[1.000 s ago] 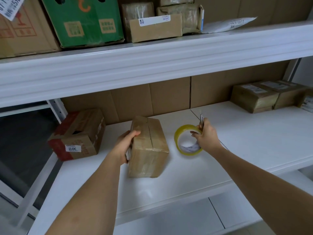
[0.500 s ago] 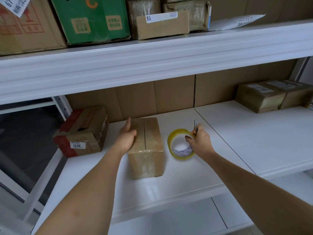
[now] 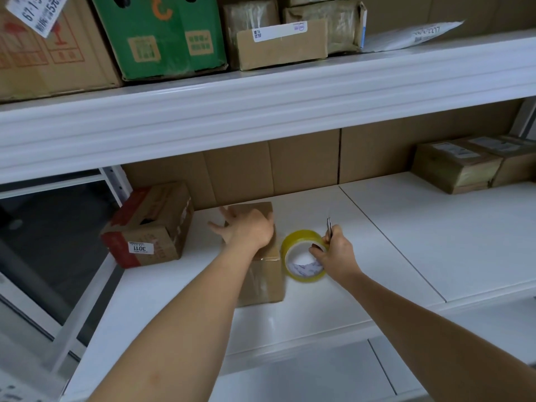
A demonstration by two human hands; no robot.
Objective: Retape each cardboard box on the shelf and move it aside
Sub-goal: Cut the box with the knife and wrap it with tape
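A small taped cardboard box (image 3: 262, 278) lies lengthwise on the white shelf (image 3: 391, 245). My left hand (image 3: 246, 227) rests flat on its top, fingers spread toward the back. Just right of the box a yellow roll of clear tape (image 3: 303, 256) stands on its edge. My right hand (image 3: 333, 252) pinches the roll's right side and also holds a thin metal blade (image 3: 329, 227) that points upward.
A red-and-brown box (image 3: 150, 224) labelled 3011 sits at the shelf's left end. Two taped boxes (image 3: 475, 163) stand at the far right. The upper shelf (image 3: 261, 91) carries a green box and several brown ones. Cardboard panels line the back.
My left hand slid from the box's left side onto its top, and the box went back toward the cardboard panels. The tape roll and my right hand stayed close beside it.
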